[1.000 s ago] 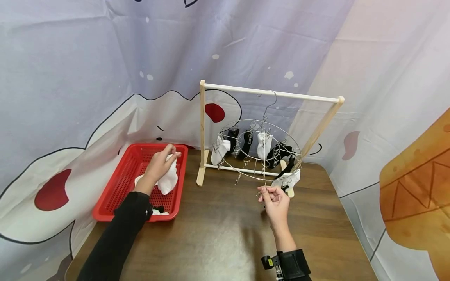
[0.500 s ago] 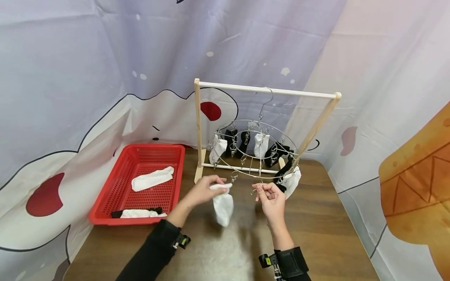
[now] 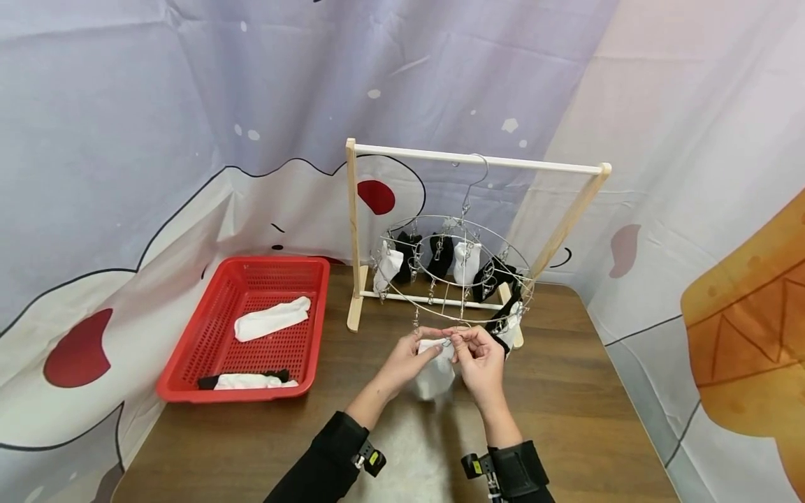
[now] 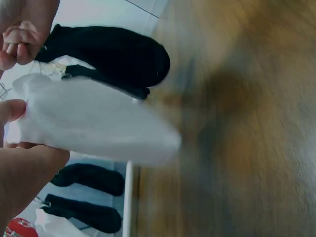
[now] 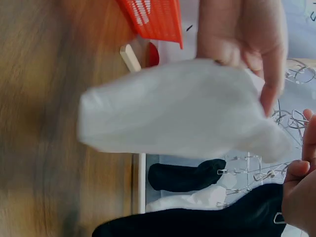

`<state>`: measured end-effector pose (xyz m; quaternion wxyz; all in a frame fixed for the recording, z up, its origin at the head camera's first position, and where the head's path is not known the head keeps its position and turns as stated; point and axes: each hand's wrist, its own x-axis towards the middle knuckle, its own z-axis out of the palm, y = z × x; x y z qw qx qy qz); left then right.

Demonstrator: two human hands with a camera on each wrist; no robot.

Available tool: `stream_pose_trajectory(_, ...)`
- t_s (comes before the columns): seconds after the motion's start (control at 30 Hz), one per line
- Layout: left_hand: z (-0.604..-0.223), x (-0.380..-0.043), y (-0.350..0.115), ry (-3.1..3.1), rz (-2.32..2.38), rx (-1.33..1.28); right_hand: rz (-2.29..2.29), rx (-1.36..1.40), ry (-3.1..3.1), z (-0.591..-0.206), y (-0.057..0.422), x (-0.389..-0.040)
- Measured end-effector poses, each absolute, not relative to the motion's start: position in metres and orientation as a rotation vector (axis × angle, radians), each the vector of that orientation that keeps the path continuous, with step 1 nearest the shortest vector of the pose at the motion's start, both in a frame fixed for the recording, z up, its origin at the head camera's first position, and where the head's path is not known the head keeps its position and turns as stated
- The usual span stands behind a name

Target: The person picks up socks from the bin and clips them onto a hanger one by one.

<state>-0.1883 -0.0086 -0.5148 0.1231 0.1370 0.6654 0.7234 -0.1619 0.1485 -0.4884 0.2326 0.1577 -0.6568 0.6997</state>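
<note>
In the head view my left hand (image 3: pixel 399 363) pinches a white sock (image 3: pixel 435 381) by its opening, and the sock hangs down below the fingers. My right hand (image 3: pixel 483 355) is right beside it at the front rim of a round wire drying hanger (image 3: pixel 486 168). Its thumb and forefinger pinch a small metal clip, mostly hidden behind the fingers. The sock's opening is up against the right fingertips. In the right wrist view the white sock (image 5: pixel 173 111) stretches across the middle, with a black sock (image 5: pixel 197 222) clipped close to the right hand.
The hanger hangs from a wooden rack (image 3: pixel 355 237) and carries several black and white socks. Left of it, a red basket (image 3: pixel 165 370) holds a white sock (image 3: pixel 273 319) and a white-and-black bundle (image 3: pixel 248 381). A patterned cloth hangs behind the brown table (image 3: pixel 566 419).
My left hand has lifted the white sock out of the red basket and carried it right to the hanger's front. My right hand has stayed at the clip.
</note>
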Motion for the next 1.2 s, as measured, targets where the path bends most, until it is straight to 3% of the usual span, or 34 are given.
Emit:
stream_pose_trajectory(0.4,-0.499,-0.185,-0.010,1.877,2.090,0.503,1.855,0.457,-1.833,-0.489,0.159,-0.163)
stream_pose_trajectory(0.67,-0.501,-0.183,-0.005,1.957,2.165,0.617,2.004,0.243,-1.874,-0.489,0.159,-0.159)
stream_pose_trajectory(0.93,-0.488,-0.191,-0.019,2.834,2.274,0.897,1.956,0.144,-1.905,-0.491,0.168,-0.160)
stream_pose_trajectory(1.2,-0.469,-0.237,-0.062,3.380,1.488,1.010,1.834,0.109,-1.865,-0.485,0.184,-0.160)
